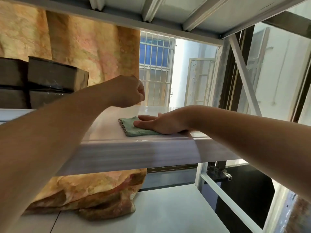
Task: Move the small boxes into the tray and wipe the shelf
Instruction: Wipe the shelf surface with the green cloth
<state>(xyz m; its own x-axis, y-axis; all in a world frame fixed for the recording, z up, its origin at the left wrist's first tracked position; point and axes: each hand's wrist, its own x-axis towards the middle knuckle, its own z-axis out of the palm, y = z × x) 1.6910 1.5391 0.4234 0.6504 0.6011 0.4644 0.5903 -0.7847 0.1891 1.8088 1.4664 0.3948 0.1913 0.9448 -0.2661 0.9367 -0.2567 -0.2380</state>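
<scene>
A folded green cloth [130, 127] lies on the white shelf [117, 148] near its front edge. My right hand [161, 122] rests flat on the cloth, fingers stretched out to the left and pressing it down. My left hand [127, 91] hovers above the shelf just left of the cloth, fingers curled into a loose fist with nothing visible in it. Dark brown boxes [50, 76] stand stacked at the far left of the same shelf, behind my left forearm. No tray is in sight.
An orange patterned curtain [84, 47] hangs behind the shelf and bunches on the lower shelf [168, 207]. A metal upright and diagonal brace [244, 78] close the right side. The underside of an upper shelf [185, 12] sits overhead. A barred window [156, 64] shows behind.
</scene>
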